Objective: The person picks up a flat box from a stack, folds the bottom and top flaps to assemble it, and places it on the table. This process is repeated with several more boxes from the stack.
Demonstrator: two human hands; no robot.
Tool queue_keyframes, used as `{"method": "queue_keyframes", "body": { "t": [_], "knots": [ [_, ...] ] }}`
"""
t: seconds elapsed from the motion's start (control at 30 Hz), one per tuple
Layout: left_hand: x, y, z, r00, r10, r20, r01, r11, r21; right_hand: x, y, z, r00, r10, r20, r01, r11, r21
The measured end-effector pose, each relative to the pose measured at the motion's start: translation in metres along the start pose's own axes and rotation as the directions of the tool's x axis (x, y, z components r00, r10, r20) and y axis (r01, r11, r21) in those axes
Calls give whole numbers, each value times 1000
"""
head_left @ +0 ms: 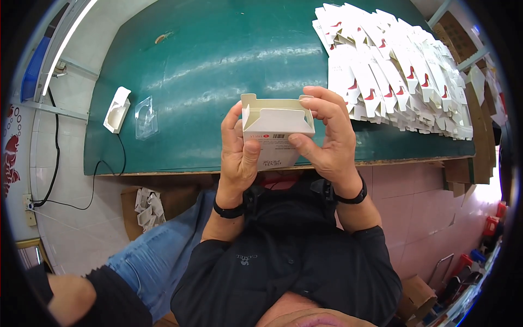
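Between my two hands I hold a white carton [280,129] with its top flaps standing up and its mouth open toward me. My left hand [238,151] grips the carton's left side, thumb on the front face and fingers behind. On the other side, my right hand [331,136] has its thumb on the front upper edge and its fingers at the back right corner, by a side flap. The carton is just above the near edge of the green table [201,125]. Its inside is mostly hidden by the front flap.
A large pile of flat white cartons [381,82] with red shoe prints covers the table's right side. At the left lie a small white box [116,110] and a clear plastic tray [146,119]. Another person's jeans-clad leg [158,261] is at my left, near a brown box [129,210] of scraps.
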State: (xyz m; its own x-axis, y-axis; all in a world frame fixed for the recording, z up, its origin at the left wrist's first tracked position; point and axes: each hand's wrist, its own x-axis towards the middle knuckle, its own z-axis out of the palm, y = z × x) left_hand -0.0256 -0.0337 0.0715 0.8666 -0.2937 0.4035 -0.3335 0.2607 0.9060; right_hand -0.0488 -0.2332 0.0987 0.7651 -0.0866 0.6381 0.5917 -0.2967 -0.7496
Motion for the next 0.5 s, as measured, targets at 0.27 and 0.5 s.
{"method": "queue_keyframes", "body": {
  "t": [0.27,0.5],
  "knots": [
    [-1,-3,2,999,-5,-50,4,999,-35,-3,2,-2,967,247,60,-250,880,405],
    [-5,-2,-6,999,27,-16,-29,994,-103,-5,0,-2,956,290,34,-274,851,448]
  ]
}}
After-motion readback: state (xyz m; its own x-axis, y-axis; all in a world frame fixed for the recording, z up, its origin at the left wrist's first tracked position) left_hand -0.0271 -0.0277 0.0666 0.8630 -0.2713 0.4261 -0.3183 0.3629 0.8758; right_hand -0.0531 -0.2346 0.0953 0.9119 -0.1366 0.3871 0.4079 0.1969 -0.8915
